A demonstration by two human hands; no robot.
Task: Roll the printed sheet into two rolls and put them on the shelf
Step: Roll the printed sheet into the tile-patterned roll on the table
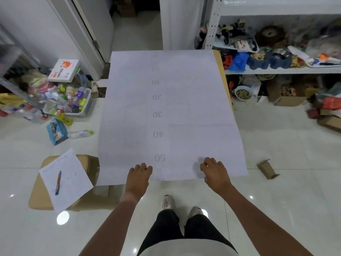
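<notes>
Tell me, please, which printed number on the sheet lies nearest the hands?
The 50, printed upside down on the sheet, lies just beyond and between the left hand and right hand; 40 and the rest sit farther up.

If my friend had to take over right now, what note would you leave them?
Left hand: palm down on the near edge of the printed sheet, holding nothing.
Right hand: same, fingers curled on the near edge.
Sheet lies flat, covering the table.
Done: nothing rolled yet.
Left: make two rolls and put them on the shelf to the right.
</notes>
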